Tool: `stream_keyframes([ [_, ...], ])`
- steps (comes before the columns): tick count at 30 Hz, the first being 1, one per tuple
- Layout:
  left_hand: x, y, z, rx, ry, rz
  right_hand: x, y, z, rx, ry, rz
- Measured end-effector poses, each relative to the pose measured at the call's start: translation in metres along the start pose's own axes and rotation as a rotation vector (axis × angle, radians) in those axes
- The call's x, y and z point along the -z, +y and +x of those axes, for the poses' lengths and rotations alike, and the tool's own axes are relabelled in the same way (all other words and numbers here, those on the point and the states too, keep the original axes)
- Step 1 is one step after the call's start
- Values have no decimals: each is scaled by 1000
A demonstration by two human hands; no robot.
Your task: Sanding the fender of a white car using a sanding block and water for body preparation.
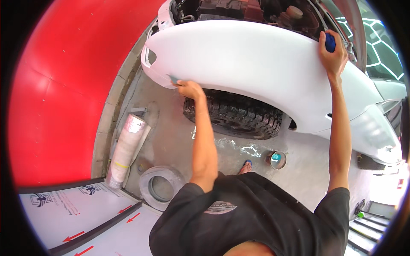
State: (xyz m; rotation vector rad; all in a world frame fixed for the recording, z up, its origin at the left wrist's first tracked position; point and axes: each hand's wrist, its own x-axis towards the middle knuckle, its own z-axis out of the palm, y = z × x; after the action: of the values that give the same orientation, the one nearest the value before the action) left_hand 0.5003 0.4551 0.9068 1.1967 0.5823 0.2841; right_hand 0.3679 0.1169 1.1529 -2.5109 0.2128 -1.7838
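Note:
A white car fender stretches across the middle of the view, arching over a black tyre. At the fender's lower front edge, my left hand is closed on a thin grey piece of sandpaper, held against the white surface. My right hand grips a blue block on the fender's upper rear edge, near the open engine bay. What the blue block is made of, I cannot make out.
A round tin with something teal inside stands on the wet floor by my foot. To the left are a wrapped roll, a grey ring-shaped thing and a red wall. White printed panels lie at lower left.

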Motion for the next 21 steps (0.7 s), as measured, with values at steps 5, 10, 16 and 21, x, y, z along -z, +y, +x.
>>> stream_keyframes([
  [5,-7,-19,-20,-753,65,234,1,-4,2,16,8,-2],
  [10,9,14,77,-354,0,242,1,-7,2,21,30,-27],
  [16,18,-7,55,-806,-66,285,2,-9,4,21,25,-39],
  [21,20,14,138,-356,-101,288,1,-11,3,-7,-17,-24],
])
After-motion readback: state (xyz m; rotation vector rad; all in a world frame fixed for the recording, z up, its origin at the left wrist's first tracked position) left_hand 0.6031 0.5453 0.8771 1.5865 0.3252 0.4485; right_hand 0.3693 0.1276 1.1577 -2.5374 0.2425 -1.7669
